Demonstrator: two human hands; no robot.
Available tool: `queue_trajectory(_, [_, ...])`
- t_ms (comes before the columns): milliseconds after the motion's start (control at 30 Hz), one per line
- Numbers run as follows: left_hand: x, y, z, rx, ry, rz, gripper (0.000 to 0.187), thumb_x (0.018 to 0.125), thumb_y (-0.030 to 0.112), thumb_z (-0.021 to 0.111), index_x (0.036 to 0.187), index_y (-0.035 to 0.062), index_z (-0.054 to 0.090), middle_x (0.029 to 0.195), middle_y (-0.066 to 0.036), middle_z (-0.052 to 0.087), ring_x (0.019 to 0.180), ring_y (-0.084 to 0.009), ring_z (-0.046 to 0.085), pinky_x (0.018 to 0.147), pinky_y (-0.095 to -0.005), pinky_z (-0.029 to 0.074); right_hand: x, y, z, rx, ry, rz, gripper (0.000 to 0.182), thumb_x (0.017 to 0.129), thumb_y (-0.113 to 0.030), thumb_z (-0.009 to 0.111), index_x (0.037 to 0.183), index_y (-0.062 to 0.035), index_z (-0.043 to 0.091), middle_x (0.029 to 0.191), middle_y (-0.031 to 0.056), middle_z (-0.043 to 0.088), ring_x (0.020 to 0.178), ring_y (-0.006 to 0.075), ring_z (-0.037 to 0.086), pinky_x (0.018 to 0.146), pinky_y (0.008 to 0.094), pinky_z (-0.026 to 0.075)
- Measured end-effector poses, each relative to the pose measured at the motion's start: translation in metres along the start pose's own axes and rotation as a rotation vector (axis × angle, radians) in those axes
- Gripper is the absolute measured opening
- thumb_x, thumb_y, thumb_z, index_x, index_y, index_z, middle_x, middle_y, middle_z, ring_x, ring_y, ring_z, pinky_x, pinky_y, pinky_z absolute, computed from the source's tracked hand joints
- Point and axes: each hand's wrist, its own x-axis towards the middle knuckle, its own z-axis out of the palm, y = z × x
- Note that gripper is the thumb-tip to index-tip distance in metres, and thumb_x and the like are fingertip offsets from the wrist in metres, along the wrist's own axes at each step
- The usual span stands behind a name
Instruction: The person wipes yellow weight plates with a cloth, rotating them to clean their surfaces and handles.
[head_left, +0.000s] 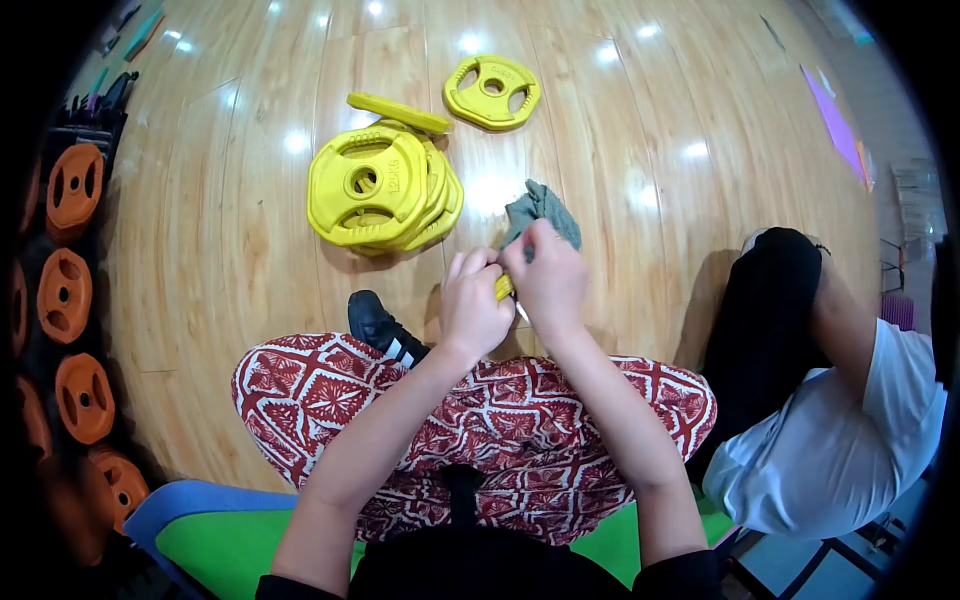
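Observation:
My left hand is closed around a small yellow object, and only a short piece of it shows between my hands. My right hand is right beside it with thumb and fingers pinched together; what they hold is hidden. A thin white bit pokes out below the right hand. Just beyond my right fingers a crumpled grey-green cloth lies on the floor. Ahead and to the left stands a stack of yellow weight plates, the top one marked 1.25KG, with another plate tilted against its back.
A single yellow plate lies flat beyond the stack. Orange plates fill a rack along the left. Close on my right sits another person in a white shirt. A green mat is under me, and a purple mat lies far right.

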Motion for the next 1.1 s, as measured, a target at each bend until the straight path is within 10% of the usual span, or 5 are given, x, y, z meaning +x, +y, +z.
queue_trajectory(1100, [-0.004,0.002,0.006,0.05,-0.026,0.053,0.02,0.059,0.005,0.055,0.078,-0.0017,0.058,0.09,-0.01,0.055,0.087,-0.0292,0.047,0.078,-0.0361,0.04,0.006,0.019,-0.005,-0.091,0.014,-0.087,0.011,0.068,-0.014,0.056,0.068,-0.0075,0.048,0.056,0.0086,0.053,0.054,0.0255,0.056,0.049,0.0362,0.044])
